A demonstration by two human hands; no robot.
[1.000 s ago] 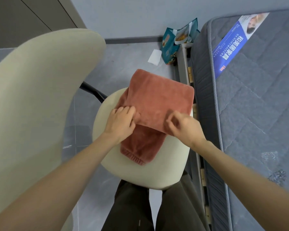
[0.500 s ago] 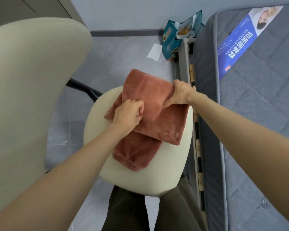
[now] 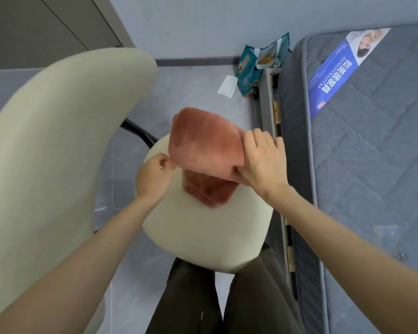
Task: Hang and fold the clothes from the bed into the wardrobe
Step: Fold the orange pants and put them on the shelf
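A folded rust-red fleece garment (image 3: 203, 145) is lifted off the cream chair seat (image 3: 203, 237), its ribbed cuff end hanging down toward the seat. My right hand (image 3: 263, 162) grips the bundle's right edge, thumb under and fingers over the top. My left hand (image 3: 155, 177) pinches the garment's lower left corner with curled fingers. The grey mattress (image 3: 372, 165) of the bed lies to the right. A wardrobe door (image 3: 46, 27) shows at the top left.
The chair's tall cream backrest (image 3: 46, 177) fills the left. A teal snack bag (image 3: 258, 66) and a white paper (image 3: 227, 85) lie on the grey floor by the bed frame (image 3: 268, 104). My dark trousers (image 3: 215, 297) stand below the seat.
The folded garment has been raised off the seat. My right hand moved from its far edge to its right side, and my left hand shifted to its left corner.
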